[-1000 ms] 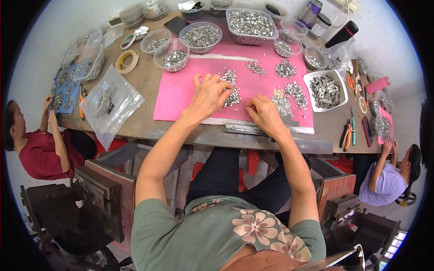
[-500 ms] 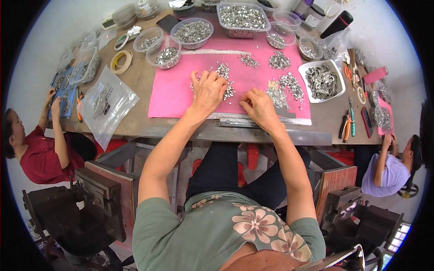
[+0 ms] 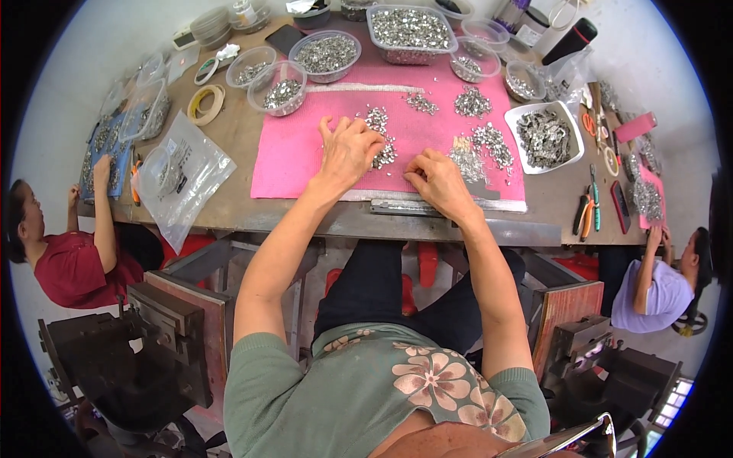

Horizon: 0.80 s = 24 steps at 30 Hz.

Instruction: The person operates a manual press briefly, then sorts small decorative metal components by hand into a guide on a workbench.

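My left hand (image 3: pixel 350 153) is over the pink mat (image 3: pixel 286 149), its fingers curled down at the edge of a loose pile of small silvery metal pieces (image 3: pixel 384 155). Thumb and forefinger are bent together, and whatever lies between them is hidden. My right hand (image 3: pixel 440 182) rests low on the mat with its fingertips pinched; what they hold is too small to make out. Just in front of it, along the mat's near edge, lies a narrow metal bar (image 3: pixel 401 207). Flat silvery strips (image 3: pixel 466 162) and another heap of metal pieces (image 3: pixel 492 145) lie to its right.
Behind the mat stand plastic tubs of metal pieces (image 3: pixel 410 30). A white dish (image 3: pixel 557 164) is at the right, with pliers (image 3: pixel 585 214) nearby. A plastic bag (image 3: pixel 198 172) and tape roll (image 3: pixel 218 105) lie left. Co-workers sit at the left (image 3: pixel 80 267) and right (image 3: pixel 649 286).
My hands stay almost in place, with only slight finger movement. The left co-worker's hands have moved apart, one dropping toward the table's edge.
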Motion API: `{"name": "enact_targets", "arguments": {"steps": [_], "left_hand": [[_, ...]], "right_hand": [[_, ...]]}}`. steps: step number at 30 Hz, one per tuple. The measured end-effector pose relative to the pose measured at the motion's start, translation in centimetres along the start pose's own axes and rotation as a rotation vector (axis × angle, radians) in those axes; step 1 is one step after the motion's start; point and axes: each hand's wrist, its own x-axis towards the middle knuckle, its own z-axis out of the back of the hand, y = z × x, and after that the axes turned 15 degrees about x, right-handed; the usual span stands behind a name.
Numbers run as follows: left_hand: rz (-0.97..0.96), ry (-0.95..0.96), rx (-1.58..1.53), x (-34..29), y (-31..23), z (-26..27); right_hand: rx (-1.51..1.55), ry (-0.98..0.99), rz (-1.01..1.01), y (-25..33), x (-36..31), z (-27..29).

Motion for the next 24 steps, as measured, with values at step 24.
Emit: {"name": "enact_targets", "arguments": {"steps": [24], "left_hand": [[0.410, 0.136, -0.698, -2.4, -1.8, 2.5]], "right_hand": [[0.164, -0.152, 0.158, 3.0, -4.7, -2.7]]}}
